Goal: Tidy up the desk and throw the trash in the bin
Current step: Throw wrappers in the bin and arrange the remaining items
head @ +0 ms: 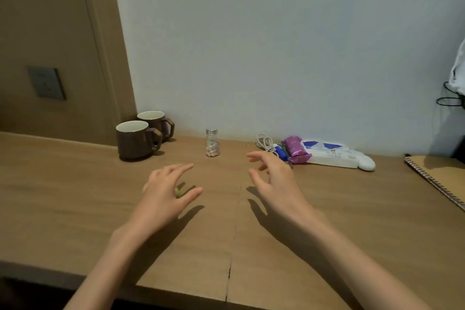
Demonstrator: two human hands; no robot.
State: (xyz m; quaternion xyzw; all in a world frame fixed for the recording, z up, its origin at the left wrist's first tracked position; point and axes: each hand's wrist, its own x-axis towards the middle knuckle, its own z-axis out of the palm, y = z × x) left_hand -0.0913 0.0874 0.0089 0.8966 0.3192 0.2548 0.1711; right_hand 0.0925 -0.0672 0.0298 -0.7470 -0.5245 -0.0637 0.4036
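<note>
The left hand point(168, 189) hovers low over the bench point(75, 184), index finger and thumb stretched forward and apart. A small green scrap point(178, 192) shows in the gap between them, near the middle of the bench. The other fingers are hidden beneath the palm, so I cannot tell whether they pinch the scrap or it simply lies under the hand.

The right hand point(274, 178) is just beside it, raised above the wood, fingers spread and loosely bent, holding nothing.

Beyond the hands a little glass jar point(212, 143) of pastel sweets stands upright with a metal cap. To the left, near the corner of the wall, two brown mugs – the nearer mug point(137, 139) and the farther mug point(154, 122) – stand close together, handles to the right.

To the right, along the wall, lie a coiled white cable point(264, 142), a purple snack packet point(295, 150) and a white and blue tissue pack point(329, 155). A spiral notebook point(437, 176) lies at the bench's right edge, well apart from the hands.
</note>
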